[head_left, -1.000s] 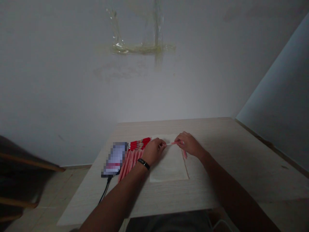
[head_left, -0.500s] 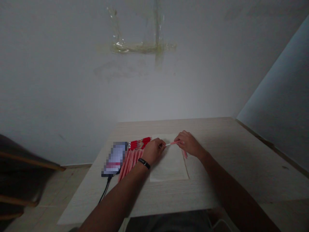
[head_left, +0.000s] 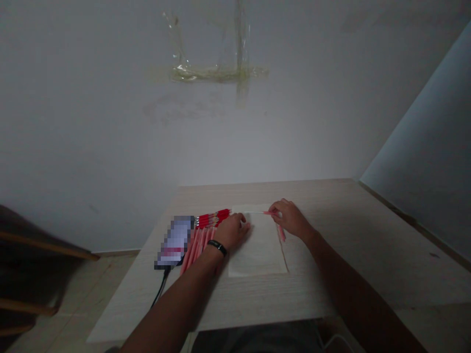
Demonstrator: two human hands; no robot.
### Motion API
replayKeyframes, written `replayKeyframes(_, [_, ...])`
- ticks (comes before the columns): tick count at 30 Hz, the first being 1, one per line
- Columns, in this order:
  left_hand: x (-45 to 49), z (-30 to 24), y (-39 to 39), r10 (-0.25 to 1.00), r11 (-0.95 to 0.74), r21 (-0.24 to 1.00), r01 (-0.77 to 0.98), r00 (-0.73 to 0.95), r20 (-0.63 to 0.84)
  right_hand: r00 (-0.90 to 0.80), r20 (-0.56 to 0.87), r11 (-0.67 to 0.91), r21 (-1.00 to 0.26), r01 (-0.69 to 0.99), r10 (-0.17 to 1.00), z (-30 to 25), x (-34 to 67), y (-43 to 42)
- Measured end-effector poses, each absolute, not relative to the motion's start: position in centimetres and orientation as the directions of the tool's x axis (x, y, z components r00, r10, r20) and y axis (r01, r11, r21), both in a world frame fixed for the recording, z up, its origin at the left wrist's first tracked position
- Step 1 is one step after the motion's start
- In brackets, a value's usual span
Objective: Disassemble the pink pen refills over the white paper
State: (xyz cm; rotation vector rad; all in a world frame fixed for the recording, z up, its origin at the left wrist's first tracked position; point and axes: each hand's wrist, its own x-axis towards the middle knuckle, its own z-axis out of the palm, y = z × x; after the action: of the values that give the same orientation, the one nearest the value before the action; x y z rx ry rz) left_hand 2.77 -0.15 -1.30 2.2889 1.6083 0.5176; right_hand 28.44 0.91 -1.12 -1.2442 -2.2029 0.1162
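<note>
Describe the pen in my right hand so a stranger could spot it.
On the pale wooden table lies a white sheet. At its right edge the right hand holds a pink pen, alone, apart from the red-capped row at the left.

A sheet [head_left: 257,252] lies on the table [head_left: 349,245], a row of pens [head_left: 202,235] just left of it, a phone [head_left: 175,241] further left. The left hand [head_left: 231,230] is on the sheet's left edge, the right hand [head_left: 290,219], with a thin rod [head_left: 257,213], at its far right corner

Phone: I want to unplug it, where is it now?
In the head view, the phone lies near the left edge of the table, just left of the red pens by the left hand.
</note>
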Motion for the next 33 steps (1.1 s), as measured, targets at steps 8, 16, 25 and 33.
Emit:
replayKeyframes(8, [3.2,0.6,-0.6,0.918,-0.395,0.448,0.802,0.322,0.233,-0.408,0.44,0.568,-0.337,0.751,0.8,-0.8,28.2,0.7])
replayKeyframes(16, [3.3,0.1,-0.6,0.893,-0.448,0.425,0.786,0.372,0.253,-0.458,0.437,0.614,-0.341,0.712,0.774,-0.9,27.8,0.5])
replayKeyframes(25, [3.3,-0.2,-0.5,0.88,-0.473,0.398,0.786,0.398,0.26,-0.471,0.472,0.648,-0.345,0.679,0.745,-0.4,27.9,0.5])
replayKeyframes(33, [3.3,0.2,-0.7,0.88,-0.474,0.414,0.777,0.393,0.268,-0.483,0.474,0.66,-0.347,0.666,0.736,-0.5,28.0,0.6])
